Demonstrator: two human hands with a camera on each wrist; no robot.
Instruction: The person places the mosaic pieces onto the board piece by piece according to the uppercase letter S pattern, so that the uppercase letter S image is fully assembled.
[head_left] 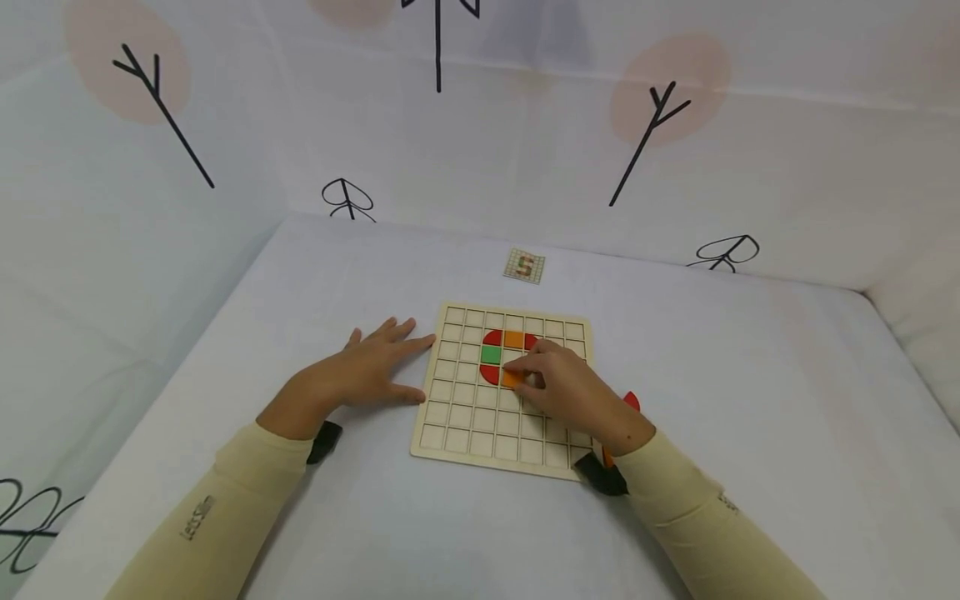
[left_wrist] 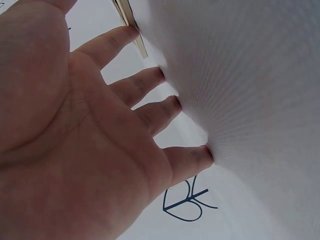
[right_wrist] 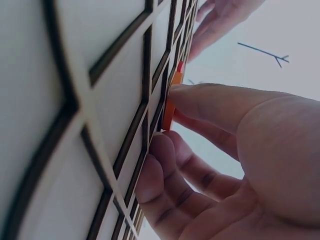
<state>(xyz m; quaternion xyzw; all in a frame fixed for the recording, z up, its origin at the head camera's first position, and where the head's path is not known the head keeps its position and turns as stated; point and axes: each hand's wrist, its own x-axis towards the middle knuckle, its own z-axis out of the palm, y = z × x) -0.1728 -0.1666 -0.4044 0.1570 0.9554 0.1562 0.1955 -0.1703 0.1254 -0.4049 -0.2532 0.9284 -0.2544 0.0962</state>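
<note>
A wooden grid board (head_left: 457, 417) lies on the white table. Set in its cells are red rounded pieces (head_left: 491, 337), an orange square (head_left: 513, 339) and a green square (head_left: 491, 354). With thumb and fingertips my right hand (head_left: 558, 383) pinches another orange square (head_left: 512, 379) at a cell beside the lower red piece (head_left: 489, 373); in the right wrist view this orange piece (right_wrist: 170, 112) shows at the thumb tip. My left hand (head_left: 378, 367) lies spread along the board's left edge, its fingertips on the cloth and at the rim in the left wrist view.
Beyond the board lies a small pattern card (head_left: 524, 266) with a 5- or S-like figure. Near my right wrist, a red piece (head_left: 632, 401) and an orange piece (head_left: 607, 457) are partly hidden by the arm. White patterned fabric (head_left: 487, 150) rises behind the table.
</note>
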